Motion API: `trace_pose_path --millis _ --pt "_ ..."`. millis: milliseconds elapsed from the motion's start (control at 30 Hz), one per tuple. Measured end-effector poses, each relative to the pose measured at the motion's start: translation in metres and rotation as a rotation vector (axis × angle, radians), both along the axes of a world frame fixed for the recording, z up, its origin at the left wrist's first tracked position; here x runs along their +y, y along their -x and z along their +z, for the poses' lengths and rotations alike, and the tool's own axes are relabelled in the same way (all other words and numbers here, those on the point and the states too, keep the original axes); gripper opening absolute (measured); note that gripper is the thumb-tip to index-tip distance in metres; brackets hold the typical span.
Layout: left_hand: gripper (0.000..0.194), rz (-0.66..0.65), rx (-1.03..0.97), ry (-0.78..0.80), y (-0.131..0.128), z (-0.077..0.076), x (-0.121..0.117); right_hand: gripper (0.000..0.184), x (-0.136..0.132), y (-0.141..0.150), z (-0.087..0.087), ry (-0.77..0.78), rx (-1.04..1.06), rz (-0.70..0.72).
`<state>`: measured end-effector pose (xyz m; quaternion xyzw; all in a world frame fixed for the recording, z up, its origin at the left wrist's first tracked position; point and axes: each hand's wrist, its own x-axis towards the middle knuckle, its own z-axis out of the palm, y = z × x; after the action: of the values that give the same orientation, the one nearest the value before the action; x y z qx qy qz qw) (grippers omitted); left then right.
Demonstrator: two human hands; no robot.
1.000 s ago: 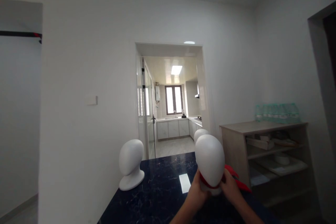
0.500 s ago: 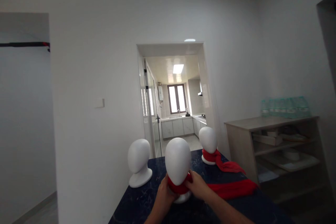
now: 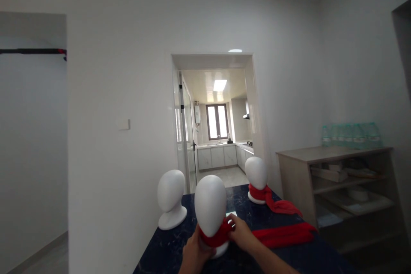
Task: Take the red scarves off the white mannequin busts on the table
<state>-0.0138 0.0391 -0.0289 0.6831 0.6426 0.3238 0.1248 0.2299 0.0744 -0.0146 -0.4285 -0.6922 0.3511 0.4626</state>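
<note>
Head camera looks over a dark marbled table (image 3: 167, 248) toward a white wall with a doorway into a kitchen. Going left to right: a bare white mannequin head (image 3: 171, 199) stands at about 11 o'clock from the hands, on its base at the table's far left corner. Next, nearest the person, the middle mannequin head (image 3: 210, 209) stands upright at 12 o'clock with a red scarf (image 3: 214, 237) wrapped around its neck. The left hand (image 3: 192, 253) comes up from 6 o'clock and cups the neck and base from the left, fingers curled against the scarf there; how firmly it clasps I cannot tell. The right hand (image 3: 240, 232) sits at the neck's right side, at roughly 3 o'clock of the neck, with fingers pinched on the scarf's fabric. From that pinch the scarf's long tail trails rightward across the table. Farther back, at about 1 o'clock, a third mannequin head (image 3: 256, 173) stands with a second red scarf (image 3: 272, 202) around its neck, its end lying on the table. Beyond the table at 2 o'clock is a wooden shelf unit (image 3: 334, 154) with a pack of water bottles (image 3: 351, 135) on top.
</note>
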Motion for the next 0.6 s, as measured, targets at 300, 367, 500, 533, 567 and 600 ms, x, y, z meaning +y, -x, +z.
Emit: trace_pose_path --millis 300,367,500,533,567,600 --pt "0.115 -0.029 0.076 -0.055 0.006 -0.004 0.000 0.024 -0.032 -0.022 0.005 0.040 -0.129 0.078" --pt "0.115 -0.021 0.074 -0.048 0.005 -0.001 -0.001 0.026 -0.051 -0.036 0.010 0.043 -0.132 0.085" --pt "0.113 -0.026 0.085 -0.046 0.005 -0.002 0.000 0.021 -0.101 -0.062 0.018 -0.029 -0.204 0.040" --pt "0.112 -0.027 0.088 -0.050 0.005 -0.003 0.001 0.016 -0.114 -0.068 0.020 -0.051 -0.247 0.020" --pt "0.111 -0.027 0.090 -0.052 0.005 -0.004 0.003 0.009 -0.128 -0.074 0.022 -0.066 -0.285 -0.002" --pt "0.111 -0.029 0.090 -0.058 0.005 -0.005 0.004 0.005 -0.142 -0.079 0.024 -0.071 -0.309 -0.025"
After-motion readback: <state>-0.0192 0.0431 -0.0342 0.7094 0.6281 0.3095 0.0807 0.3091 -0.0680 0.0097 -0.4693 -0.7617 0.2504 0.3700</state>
